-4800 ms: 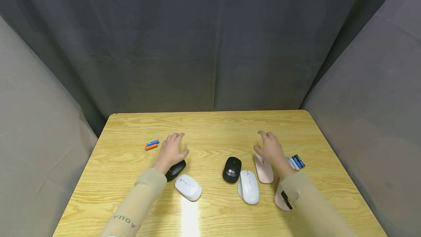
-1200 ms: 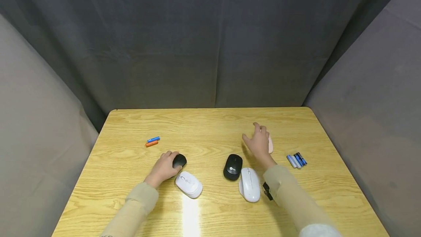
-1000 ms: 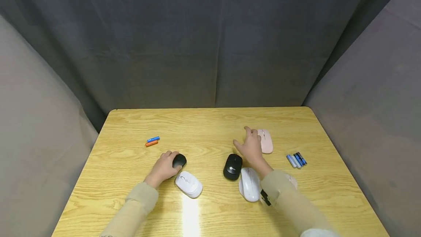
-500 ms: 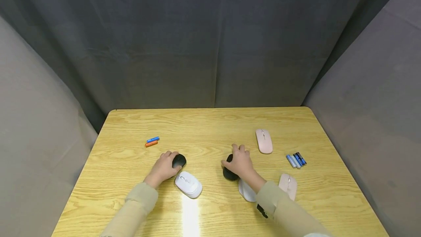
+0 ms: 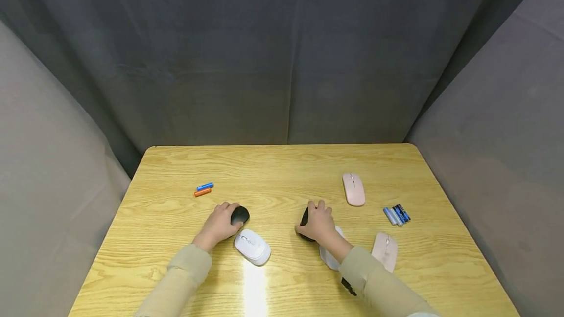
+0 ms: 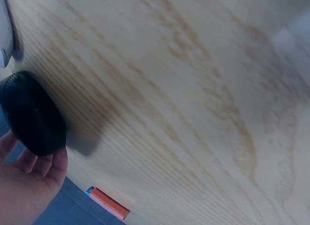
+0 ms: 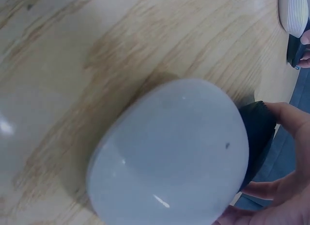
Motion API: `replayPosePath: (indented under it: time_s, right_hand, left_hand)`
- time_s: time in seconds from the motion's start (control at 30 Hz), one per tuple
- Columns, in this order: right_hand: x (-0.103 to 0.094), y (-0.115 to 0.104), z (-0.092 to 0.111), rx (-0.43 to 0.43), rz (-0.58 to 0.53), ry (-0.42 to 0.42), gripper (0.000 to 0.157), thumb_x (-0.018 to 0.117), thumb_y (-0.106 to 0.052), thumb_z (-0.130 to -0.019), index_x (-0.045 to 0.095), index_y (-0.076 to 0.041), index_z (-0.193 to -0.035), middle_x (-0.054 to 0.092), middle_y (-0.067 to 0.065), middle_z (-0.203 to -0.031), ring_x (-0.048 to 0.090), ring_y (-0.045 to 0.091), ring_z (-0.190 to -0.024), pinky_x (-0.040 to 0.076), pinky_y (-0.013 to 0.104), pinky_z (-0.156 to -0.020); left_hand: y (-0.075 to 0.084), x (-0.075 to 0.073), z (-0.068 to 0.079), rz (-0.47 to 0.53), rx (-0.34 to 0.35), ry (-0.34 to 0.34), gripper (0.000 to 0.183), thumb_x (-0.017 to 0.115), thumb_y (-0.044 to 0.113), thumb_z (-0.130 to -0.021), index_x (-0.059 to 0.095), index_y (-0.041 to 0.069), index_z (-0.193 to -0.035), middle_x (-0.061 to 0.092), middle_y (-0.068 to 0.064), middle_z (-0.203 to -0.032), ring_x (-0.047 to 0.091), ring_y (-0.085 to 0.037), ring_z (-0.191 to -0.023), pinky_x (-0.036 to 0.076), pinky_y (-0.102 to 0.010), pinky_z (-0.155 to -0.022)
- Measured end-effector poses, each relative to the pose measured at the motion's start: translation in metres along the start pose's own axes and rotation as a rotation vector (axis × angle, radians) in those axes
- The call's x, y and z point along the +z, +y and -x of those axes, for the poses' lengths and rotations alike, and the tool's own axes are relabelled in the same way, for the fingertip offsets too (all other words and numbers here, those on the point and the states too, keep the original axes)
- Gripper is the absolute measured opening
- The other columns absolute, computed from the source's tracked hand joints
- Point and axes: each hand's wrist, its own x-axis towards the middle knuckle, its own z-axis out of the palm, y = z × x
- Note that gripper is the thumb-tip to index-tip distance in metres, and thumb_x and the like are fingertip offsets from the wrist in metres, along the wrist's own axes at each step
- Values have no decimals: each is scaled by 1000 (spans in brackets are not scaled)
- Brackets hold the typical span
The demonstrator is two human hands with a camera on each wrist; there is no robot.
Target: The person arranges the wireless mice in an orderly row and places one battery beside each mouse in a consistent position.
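Observation:
My left hand (image 5: 220, 224) holds a black computer mouse (image 5: 240, 215) by its sides. The left wrist view shows fingertips against the end of this black mouse (image 6: 31, 113). Just nearer to me lies a white mouse (image 5: 252, 247). Across the middle, my right hand (image 5: 319, 224) grips a second black mouse (image 5: 304, 219), thumb on its left side and fingers over its far end; the hand hides much of it. Under the right wrist another white mouse (image 5: 329, 258) is partly covered. It fills the middle of the right wrist view, beside the gripped black mouse (image 7: 256, 133).
A pink mouse (image 5: 354, 189) lies far right, and a second pink mouse (image 5: 385, 251) sits beside the right sleeve. Several blue and silver batteries (image 5: 397, 215) lie at the right; blue (image 5: 204, 186) and orange (image 5: 203, 192) batteries lie at the left. Grey curtains surround the wooden table (image 5: 264, 160).
My right hand has pushed one pink mouse farther away, left it, and come left and nearer onto the black mouse. My left hand has settled round its black mouse.

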Motion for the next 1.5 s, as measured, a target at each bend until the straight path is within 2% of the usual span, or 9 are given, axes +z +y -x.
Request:
replayPosePath:
  time_s: [0.17,0.6,0.77,1.13,1.33,1.5]
  right_hand:
    - [3,0,0,18,-30,-35,86,75,-44,-69,40,4,-131,35,31,-126,42,50,-107,49,48,-72]
    - [4,1,-2,9,-45,0,82,76,-39,-68,42,6,-129,37,32,-123,43,51,-104,49,49,-72]
    - [-3,4,-8,-1,-55,-9,85,75,-40,-69,40,6,-131,37,33,-123,41,52,-108,44,53,-83]
    - [-34,20,-54,-11,-116,38,86,75,-36,-72,33,2,-138,31,34,-130,34,54,-114,40,56,-88]
    - [-42,30,-77,-55,-124,6,85,72,-32,-76,28,-3,-142,23,31,-137,29,50,-120,41,54,-88]
    - [-39,36,-88,-68,-151,-41,85,72,-30,-78,24,-8,-144,18,28,-141,24,47,-124,41,54,-88]
  left_hand:
    - [0,1,1,-5,2,1,56,69,25,-79,51,5,-127,53,-17,-116,50,-34,-105,42,-47,-87]
    - [1,-1,0,-5,-12,-5,57,68,26,-80,49,5,-129,52,-17,-119,49,-34,-107,41,-47,-88]
    - [-1,1,0,-3,-9,-3,57,68,27,-80,49,6,-129,52,-17,-118,49,-34,-107,42,-47,-88]
    - [-1,2,-1,-1,-11,-7,57,68,27,-80,49,6,-129,52,-16,-119,49,-34,-107,42,-47,-88]
    - [-1,1,-1,-2,-14,-15,56,68,27,-81,49,6,-130,52,-16,-120,48,-34,-108,41,-48,-88]
    - [-1,1,-1,-5,-12,-13,56,67,27,-81,49,6,-129,52,-16,-120,48,-34,-109,41,-48,-89]
